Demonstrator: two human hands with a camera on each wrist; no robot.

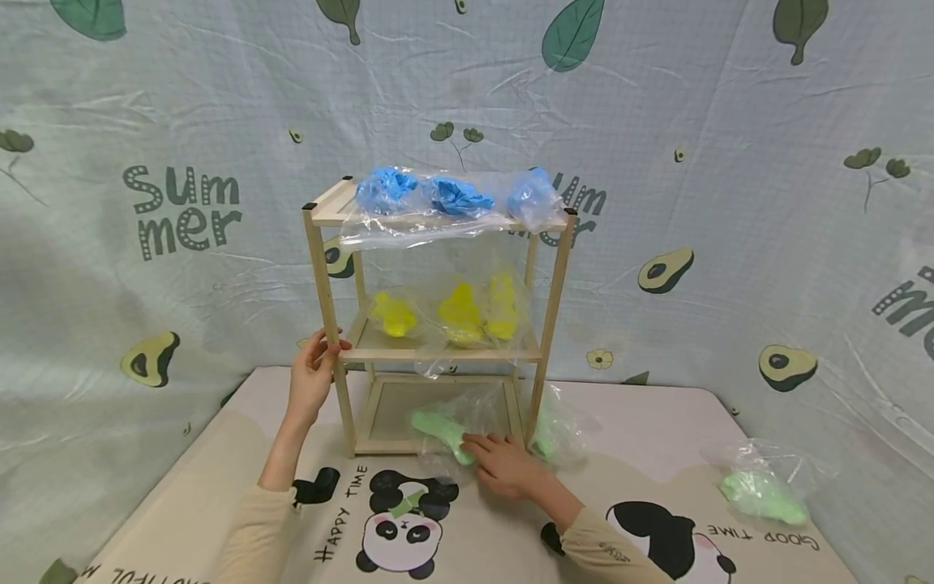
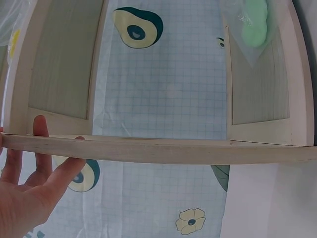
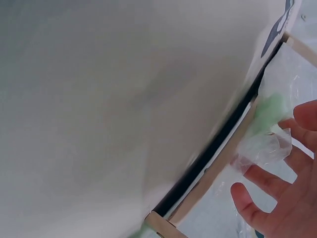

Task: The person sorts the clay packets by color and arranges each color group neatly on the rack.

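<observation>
My left hand (image 1: 312, 375) holds the left front post of a wooden shelf rack (image 1: 438, 355) at middle-shelf height; in the left wrist view its fingertips (image 2: 40, 126) reach round the wood. Low at the front, my right hand (image 1: 505, 466) has its loosely spread fingers on a clear plastic bag with a light green lump (image 1: 441, 430), which lies on the bottom shelf. In the right wrist view the bag's crumpled film (image 3: 267, 148) lies at the fingers, blurred green inside. Another bagged green piece (image 1: 543, 434) is by the right front post, partly behind it.
Blue crumpled pieces (image 1: 456, 196) in clear bags lie on the top shelf, film hanging over its front edge. Yellow pieces (image 1: 461, 312) in bags are on the middle shelf. A third bagged green piece (image 1: 762, 495) lies on the table (image 1: 642, 430) at far right. A printed curtain (image 1: 241, 308) hangs close behind.
</observation>
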